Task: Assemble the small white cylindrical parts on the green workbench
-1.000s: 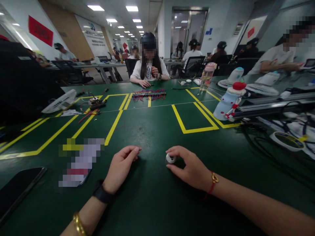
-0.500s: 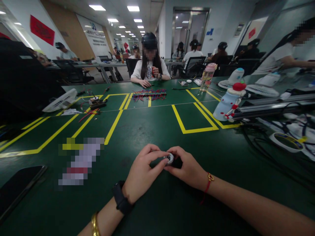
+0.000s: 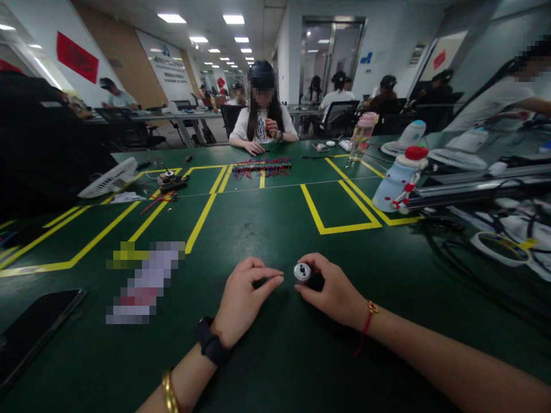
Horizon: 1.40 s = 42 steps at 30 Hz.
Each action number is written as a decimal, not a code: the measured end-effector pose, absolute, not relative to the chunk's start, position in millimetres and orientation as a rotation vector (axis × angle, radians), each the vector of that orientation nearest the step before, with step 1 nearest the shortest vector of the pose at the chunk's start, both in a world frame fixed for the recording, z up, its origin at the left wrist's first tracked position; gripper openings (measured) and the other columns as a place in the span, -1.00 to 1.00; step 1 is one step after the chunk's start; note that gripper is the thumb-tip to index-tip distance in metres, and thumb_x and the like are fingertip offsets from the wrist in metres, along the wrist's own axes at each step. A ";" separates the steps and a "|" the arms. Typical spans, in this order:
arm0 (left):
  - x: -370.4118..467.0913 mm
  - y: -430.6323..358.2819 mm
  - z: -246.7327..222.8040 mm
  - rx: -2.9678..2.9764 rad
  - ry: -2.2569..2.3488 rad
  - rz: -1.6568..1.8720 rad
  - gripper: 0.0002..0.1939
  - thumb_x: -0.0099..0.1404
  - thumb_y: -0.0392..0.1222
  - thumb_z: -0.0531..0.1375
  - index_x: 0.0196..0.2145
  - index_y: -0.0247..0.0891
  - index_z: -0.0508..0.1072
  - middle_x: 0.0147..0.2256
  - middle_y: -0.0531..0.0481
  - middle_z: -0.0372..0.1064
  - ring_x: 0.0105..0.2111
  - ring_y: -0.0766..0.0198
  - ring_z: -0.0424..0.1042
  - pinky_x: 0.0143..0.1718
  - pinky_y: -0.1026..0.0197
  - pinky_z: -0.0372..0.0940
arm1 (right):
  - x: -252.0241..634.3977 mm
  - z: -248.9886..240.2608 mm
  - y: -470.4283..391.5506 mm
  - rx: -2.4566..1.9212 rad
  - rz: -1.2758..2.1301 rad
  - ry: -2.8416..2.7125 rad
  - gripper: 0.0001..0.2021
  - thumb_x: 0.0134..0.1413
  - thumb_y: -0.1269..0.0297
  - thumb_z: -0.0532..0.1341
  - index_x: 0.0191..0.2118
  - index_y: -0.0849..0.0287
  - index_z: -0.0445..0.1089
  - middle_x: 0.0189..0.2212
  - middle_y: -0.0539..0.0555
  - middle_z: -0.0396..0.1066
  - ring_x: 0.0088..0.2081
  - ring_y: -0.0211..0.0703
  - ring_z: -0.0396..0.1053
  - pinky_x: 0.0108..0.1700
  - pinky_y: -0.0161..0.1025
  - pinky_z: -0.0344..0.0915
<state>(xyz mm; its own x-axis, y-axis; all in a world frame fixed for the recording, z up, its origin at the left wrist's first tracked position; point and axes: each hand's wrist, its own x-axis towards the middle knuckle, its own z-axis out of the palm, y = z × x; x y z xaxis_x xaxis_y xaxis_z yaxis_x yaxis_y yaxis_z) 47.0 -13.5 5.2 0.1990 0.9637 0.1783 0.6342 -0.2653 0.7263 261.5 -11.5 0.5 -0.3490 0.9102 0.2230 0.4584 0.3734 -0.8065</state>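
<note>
My right hand [image 3: 333,289] is closed around a small silver motor [image 3: 302,272], thumb on the near side and fingers on the far side. The motor's round face, with a dark centre and small dark holes, is turned up toward me. A short gap to the left of it is my left hand [image 3: 245,295], thumb and forefinger pinched together, their tips pointing at the motor. Whether anything tiny sits in that pinch I cannot make out. Both hands are low over the green table [image 3: 258,367].
A phone [image 3: 41,321] and a blurred-out packet [image 3: 148,281] lie to the left. Farther off are a wire bundle [image 3: 262,166], a white fan [image 3: 107,178] and a blue bottle [image 3: 396,183]. Cables and a tape roll [image 3: 499,249] crowd the right. A person [image 3: 262,117] sits opposite.
My left hand has drawn back to the left, off the motor's face, fingers still pinched. My right hand keeps the motor and has shifted slightly right; the face now shows uncovered.
</note>
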 end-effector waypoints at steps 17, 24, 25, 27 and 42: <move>8.5 -2.9 15.6 1.631 1.625 0.990 -0.62 0.20 0.13 0.15 -0.20 -0.16 0.55 -0.26 -0.03 0.43 -0.30 0.18 0.35 -0.28 0.20 0.21 | 342.0 13.7 36.4 -1.502 0.481 -1.641 -0.51 -0.05 0.15 0.26 0.02 0.18 0.23 -0.16 0.14 0.39 -0.23 -0.16 0.39 -0.16 -0.17 0.34; -19.0 1.1 0.2 1.293 1.612 1.145 -0.56 0.17 0.16 0.16 -0.17 -0.23 0.52 -0.43 0.04 0.34 -0.46 0.32 0.25 -0.46 0.30 0.16 | 467.1 4.0 66.2 -2.090 -0.068 -1.337 -0.54 -0.15 0.13 0.25 -0.10 0.26 0.28 -0.25 0.31 0.37 -0.29 -0.03 0.34 -0.25 -0.13 0.22; -19.3 1.1 -1.8 1.277 1.593 1.156 -0.57 0.18 0.15 0.16 -0.17 -0.23 0.51 -0.42 0.04 0.33 -0.46 0.33 0.24 -0.46 0.30 0.16 | 472.8 3.5 65.1 -2.114 -0.077 -1.322 -0.53 -0.15 0.14 0.26 -0.10 0.28 0.28 -0.27 0.35 0.36 -0.29 0.00 0.33 -0.26 -0.11 0.21; -19.1 1.0 -4.0 1.261 1.563 1.160 -0.58 0.20 0.14 0.16 -0.17 -0.23 0.51 -0.41 0.04 0.33 -0.45 0.33 0.24 -0.44 0.31 0.17 | 470.2 5.2 61.5 -2.151 -0.160 -1.287 -0.46 -0.18 0.11 0.27 -0.06 0.31 0.27 -0.18 0.43 0.32 -0.17 0.12 0.30 -0.19 -0.03 0.18; -12.0 -0.9 0.5 1.337 1.625 1.119 -0.57 0.18 0.16 0.14 -0.23 -0.23 0.54 -0.44 0.03 0.38 -0.45 0.30 0.29 -0.43 0.28 0.18 | 259.3 7.3 0.2 -1.244 0.588 -2.310 -0.81 0.07 0.09 0.20 -0.24 -0.02 0.49 -0.13 0.05 0.37 -0.09 -0.07 0.25 -0.07 -0.01 0.17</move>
